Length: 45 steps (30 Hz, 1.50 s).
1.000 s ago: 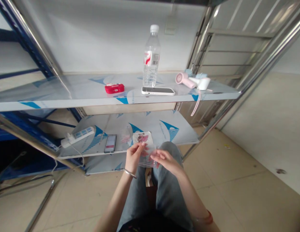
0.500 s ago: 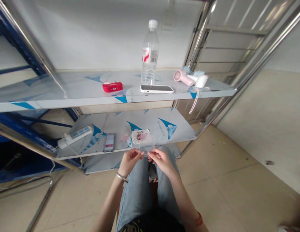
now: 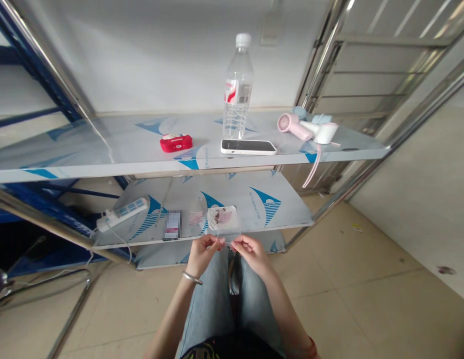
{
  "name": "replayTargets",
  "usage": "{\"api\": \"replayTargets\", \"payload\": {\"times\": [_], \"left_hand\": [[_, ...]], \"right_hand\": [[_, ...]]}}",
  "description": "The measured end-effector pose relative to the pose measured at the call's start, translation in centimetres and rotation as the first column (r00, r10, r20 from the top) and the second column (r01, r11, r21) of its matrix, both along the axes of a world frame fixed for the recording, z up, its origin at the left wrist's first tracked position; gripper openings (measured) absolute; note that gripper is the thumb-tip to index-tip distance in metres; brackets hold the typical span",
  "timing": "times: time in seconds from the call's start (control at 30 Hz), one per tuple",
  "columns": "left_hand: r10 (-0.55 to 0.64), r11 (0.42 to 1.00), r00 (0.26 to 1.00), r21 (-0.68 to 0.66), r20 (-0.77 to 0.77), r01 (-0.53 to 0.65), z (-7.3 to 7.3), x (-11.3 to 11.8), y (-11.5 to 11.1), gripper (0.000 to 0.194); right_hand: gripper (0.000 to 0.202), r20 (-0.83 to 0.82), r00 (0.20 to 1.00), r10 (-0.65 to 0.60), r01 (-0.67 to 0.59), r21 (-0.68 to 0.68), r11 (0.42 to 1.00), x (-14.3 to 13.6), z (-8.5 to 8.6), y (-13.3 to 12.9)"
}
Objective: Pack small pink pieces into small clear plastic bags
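The left hand (image 3: 205,253) is closed at the fingertips on the near edge of a clear plastic bag (image 3: 228,233), and the same edge is pinched from the other side by the right hand (image 3: 253,253). The fingertips of the two hands are held near each other but apart, above the knees. The bag is spread between and just beyond them, at the front of the lower shelf (image 3: 245,219). Its outline is hard to follow, and whether anything lies inside cannot be told.

Beyond the bag, a white tray (image 3: 213,224) with small pink and dark pieces is set on the lower shelf; its near side is overlapped by the bag in this view. To the left of the tray, a small pink bundle (image 3: 195,217), a phone with a blurred-out screen (image 3: 172,225) and a white power strip (image 3: 123,214) are laid out.

On the upper shelf (image 3: 134,144), a red case (image 3: 176,143), an upright clear bottle (image 3: 237,107) and a white-edged phone (image 3: 248,147) are seen, the bottle's foot being partly hidden by the phone. Farther right, a pink handheld fan (image 3: 295,127) is placed against a white device (image 3: 325,133), and a pink strap (image 3: 313,167) is hung over the shelf edge.

A red mark is shown on the bottle's white label (image 3: 237,92), but no brand can be read. Blue emblems are printed on the shelf film, with "PE" legible beside one.
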<state>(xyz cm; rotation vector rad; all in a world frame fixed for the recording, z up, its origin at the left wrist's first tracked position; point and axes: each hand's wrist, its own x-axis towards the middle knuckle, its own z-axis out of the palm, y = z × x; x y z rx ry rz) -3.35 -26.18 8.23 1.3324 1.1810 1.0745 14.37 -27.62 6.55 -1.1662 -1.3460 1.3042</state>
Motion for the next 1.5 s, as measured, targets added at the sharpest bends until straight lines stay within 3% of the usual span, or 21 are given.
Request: {"api": "replayTargets", "payload": {"times": [0.27,0.53,0.77,1.0,1.17,1.3,1.4,1.5], "left_hand": [[-0.164,0.985,0.979,0.027,-0.117,0.168,-0.8,-2.0,1.6,0.032],[-0.108,0.992,0.968,0.043,-0.225,0.120,-1.4,-2.9,2.7,0.023],[-0.030,0.997,0.959,0.058,-0.283,0.048,-2.2,-1.9,2.9,0.020],[-0.073,0.994,0.996,-0.087,-0.061,0.067,-3.6,-1.0,3.2,0.030],[-0.152,0.976,0.988,-0.163,-0.034,0.145,-4.0,-0.2,3.2,0.043],[-0.202,0.973,0.979,-0.120,-0.039,0.196,-3.8,0.4,2.7,0.049],[-0.251,0.966,0.968,-0.078,-0.029,0.248,-3.8,0.5,2.2,0.052],[-0.233,0.971,0.970,-0.078,-0.065,0.228,-4.2,0.0,1.9,0.051]], "right_hand": [[0.030,0.065,0.998,-0.008,0.012,-0.055,0.998,-1.5,-1.3,1.4],[0.034,0.011,1.000,-0.001,0.002,-0.138,0.990,-4.0,-2.6,2.9],[0.027,0.010,0.998,0.058,-0.056,-0.140,0.989,-3.5,-3.1,4.1],[0.029,-0.031,0.998,0.062,-0.066,-0.143,0.988,-2.4,-2.7,3.8],[0.034,-0.081,0.997,-0.012,-0.005,-0.209,0.978,-1.8,-3.2,3.3],[0.033,-0.072,0.995,-0.066,0.045,-0.261,0.964,-1.6,-4.2,3.3],[0.025,-0.079,0.996,-0.038,0.016,-0.261,0.965,-1.8,-4.9,3.2],[0.027,-0.090,0.996,0.009,-0.031,-0.244,0.969,-2.3,-5.4,3.1]]}}
